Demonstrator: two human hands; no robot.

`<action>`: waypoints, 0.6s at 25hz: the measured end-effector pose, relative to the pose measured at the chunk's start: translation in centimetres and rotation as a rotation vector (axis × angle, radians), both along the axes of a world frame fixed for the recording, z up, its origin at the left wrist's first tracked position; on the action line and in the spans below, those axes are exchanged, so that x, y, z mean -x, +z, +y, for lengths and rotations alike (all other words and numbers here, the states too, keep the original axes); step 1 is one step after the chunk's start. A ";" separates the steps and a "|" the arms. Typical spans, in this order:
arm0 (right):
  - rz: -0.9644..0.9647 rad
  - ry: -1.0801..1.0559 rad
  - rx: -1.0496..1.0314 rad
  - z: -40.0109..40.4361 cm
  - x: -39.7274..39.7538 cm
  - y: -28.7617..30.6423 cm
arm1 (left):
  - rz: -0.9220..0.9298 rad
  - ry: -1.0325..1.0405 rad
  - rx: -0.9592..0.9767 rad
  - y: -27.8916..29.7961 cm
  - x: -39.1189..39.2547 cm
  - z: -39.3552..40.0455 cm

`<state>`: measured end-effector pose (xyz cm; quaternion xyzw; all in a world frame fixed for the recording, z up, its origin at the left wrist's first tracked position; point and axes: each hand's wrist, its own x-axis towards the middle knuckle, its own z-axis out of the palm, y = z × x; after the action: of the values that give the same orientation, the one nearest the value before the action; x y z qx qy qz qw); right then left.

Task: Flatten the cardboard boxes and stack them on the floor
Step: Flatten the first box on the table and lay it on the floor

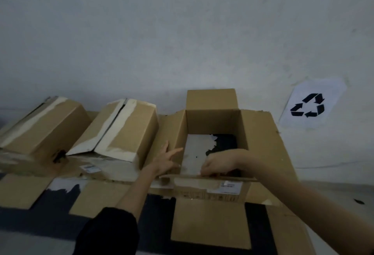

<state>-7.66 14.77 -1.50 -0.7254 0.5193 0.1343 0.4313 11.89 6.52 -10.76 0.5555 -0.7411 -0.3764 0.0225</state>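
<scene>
Overhead and behind everything, a pale wall (182,32) takes up most of the view, with the floor (334,194) meeting it low down. At about five o'clock from the centre stands the open box (214,121), its four top flaps splayed outward: the far flap (211,99) rises against the wall at twelve o'clock of the box, the right flap (267,143) lies out at three o'clock, and the near flap (210,222) hangs toward the person at six o'clock. Through the bottom of this box a whitish sheet and a dark patch show. Over at nine o'clock two closed boxes lean tilted side by side, the left closed box (42,125) and the middle closed box (121,131), each with a broad strip of pale tape along its seam. In front of them, at seven o'clock, flattened cardboard (22,190) lies on a dark mat (50,200). At three o'clock a paper sign with a recycling symbol (308,105) is stuck to the wall. The left hand (166,159), reaching from a black sleeve (107,232), has its fingers spread straight and rests against the box's left wall near the front corner. The right hand (218,163) has its fingers curled over the box's near rim, gripping that edge.
</scene>
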 end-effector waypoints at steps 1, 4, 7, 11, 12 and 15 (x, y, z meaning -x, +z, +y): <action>0.056 0.026 0.030 0.2 -1.5 -1.6 | -0.005 0.004 0.075 -0.6 -0.5 0.6; 0.030 -0.201 0.170 0.8 -6.0 -5.3 | 0.017 0.025 0.211 -1.8 -1.8 2.4; 0.014 -0.399 0.313 0.5 -9.3 -7.7 | 0.128 0.079 0.219 -2.9 -3.2 5.2; 0.143 -0.523 0.510 0.9 -12.9 -7.5 | 0.205 0.221 0.305 -4.9 -6.4 8.9; 0.189 -0.517 0.567 1.0 -13.2 -6.9 | 0.219 0.258 0.302 -5.4 -6.9 10.1; 0.305 -0.506 0.706 1.3 -12.6 -4.2 | 0.177 0.206 0.288 -5.7 -7.4 12.8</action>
<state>4.91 16.10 -5.73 -0.6505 0.7514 -0.0551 0.0959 19.24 19.35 -16.49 0.5842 -0.7218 -0.3093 0.2052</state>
